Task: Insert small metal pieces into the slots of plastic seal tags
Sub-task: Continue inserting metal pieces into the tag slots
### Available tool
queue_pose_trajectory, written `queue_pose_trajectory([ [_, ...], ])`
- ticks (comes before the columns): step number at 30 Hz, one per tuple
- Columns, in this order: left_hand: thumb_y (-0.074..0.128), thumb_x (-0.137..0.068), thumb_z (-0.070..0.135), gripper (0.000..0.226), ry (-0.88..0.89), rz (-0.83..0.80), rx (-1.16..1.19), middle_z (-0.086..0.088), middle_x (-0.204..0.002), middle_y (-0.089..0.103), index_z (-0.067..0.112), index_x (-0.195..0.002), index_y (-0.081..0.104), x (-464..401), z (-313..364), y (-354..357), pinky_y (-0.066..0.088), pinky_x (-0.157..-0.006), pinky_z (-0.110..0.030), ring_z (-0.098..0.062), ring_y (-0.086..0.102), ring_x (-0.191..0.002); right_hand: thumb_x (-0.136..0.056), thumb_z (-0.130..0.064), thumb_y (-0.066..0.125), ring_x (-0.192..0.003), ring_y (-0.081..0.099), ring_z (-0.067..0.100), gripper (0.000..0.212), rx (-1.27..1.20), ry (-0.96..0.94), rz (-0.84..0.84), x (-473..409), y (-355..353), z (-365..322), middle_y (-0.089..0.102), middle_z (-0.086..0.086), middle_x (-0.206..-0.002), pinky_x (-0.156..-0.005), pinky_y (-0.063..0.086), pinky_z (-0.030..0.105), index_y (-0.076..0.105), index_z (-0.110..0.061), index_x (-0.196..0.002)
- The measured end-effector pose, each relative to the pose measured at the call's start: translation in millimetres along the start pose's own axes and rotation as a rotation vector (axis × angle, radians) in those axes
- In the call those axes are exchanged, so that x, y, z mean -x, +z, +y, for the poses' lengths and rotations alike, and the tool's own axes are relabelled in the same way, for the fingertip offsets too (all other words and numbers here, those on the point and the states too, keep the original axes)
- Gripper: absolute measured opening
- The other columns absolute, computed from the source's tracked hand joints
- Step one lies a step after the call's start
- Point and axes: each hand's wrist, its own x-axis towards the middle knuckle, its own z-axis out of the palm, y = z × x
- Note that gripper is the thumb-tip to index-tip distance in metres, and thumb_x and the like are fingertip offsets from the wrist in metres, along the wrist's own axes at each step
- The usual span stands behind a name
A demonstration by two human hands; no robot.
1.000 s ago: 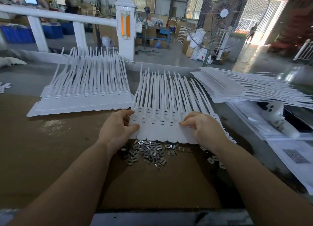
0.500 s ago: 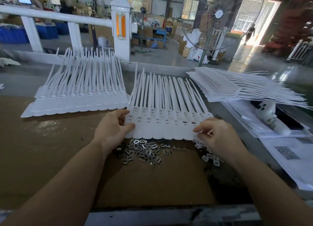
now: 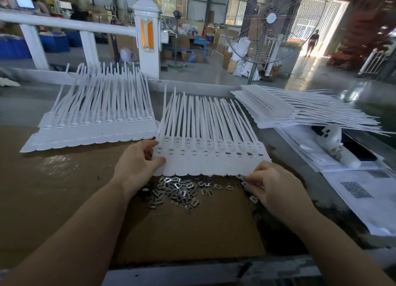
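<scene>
White plastic seal tags [image 3: 211, 157] are lying mid-table, their slots seemingly unfilled, while the left hand [image 3: 137, 168] is gripping their edge and the right hand [image 3: 272, 185] is pinching metal pieces [image 3: 177, 189].

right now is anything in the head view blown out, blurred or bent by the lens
Head view: the doorway at upper right is blown out, with glare on the wet-looking floor; the white railing bows from wide-angle distortion; the background workshop is soft, while the metal pieces and the sheet of seal tags are sharp.

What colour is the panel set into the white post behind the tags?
Orange, two upright strips, seen best in the head view.
</scene>
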Motion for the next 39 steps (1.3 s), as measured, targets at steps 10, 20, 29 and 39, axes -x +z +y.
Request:
queue_pose_trajectory([
  [10, 0.071, -0.08, 0.019, 0.047, -0.003, -0.003, 0.005, 0.009, -0.083, 0.056, 0.017, -0.125, 0.057, 0, 0, 0, 0.045, -0.076, -0.03, -0.009, 0.054, -0.077, -0.085, -0.032, 0.064, -0.085, 0.053, 0.009, 0.013, -0.035, 0.074, -0.01, 2, -1, -2, 0.057, -0.011, -0.089, -0.074, 0.044, 0.026, 0.072, -0.026, -0.093],
  [20, 0.071, -0.081, 0.019, 0.046, 0.0, -0.003, 0.003, 0.01, -0.082, 0.055, 0.017, -0.125, 0.057, 0, 2, 0, 0.042, -0.075, -0.028, -0.005, 0.053, -0.076, -0.076, -0.03, 0.074, -0.063, 0.06, 0.004, 0.006, -0.162, 0.106, -0.137, -3, -16, 4, 0.062, -0.014, -0.066, -0.058, 0.04, 0.007, 0.069, -0.028, -0.073],
  [29, 0.072, -0.079, 0.02, 0.047, -0.001, -0.007, 0.023, 0.007, -0.087, 0.058, 0.018, -0.124, 0.058, 1, 0, -1, 0.049, -0.083, -0.037, -0.012, 0.056, -0.083, -0.082, -0.015, 0.069, -0.071, 0.06, 0.0, 0.006, -0.448, 0.16, -0.005, -35, -16, 3, 0.066, -0.012, -0.077, -0.068, 0.048, 0.016, 0.071, -0.02, -0.079],
  [39, 0.072, -0.079, 0.017, 0.048, -0.011, -0.005, 0.052, 0.005, -0.084, 0.058, 0.017, -0.124, 0.057, 2, 1, 0, 0.05, -0.08, -0.036, -0.013, 0.056, -0.078, -0.089, -0.013, 0.06, -0.069, 0.054, 0.002, 0.011, -0.383, 0.229, 0.024, -81, 9, -4, 0.06, -0.009, -0.074, -0.063, 0.04, 0.018, 0.069, -0.014, -0.084],
])
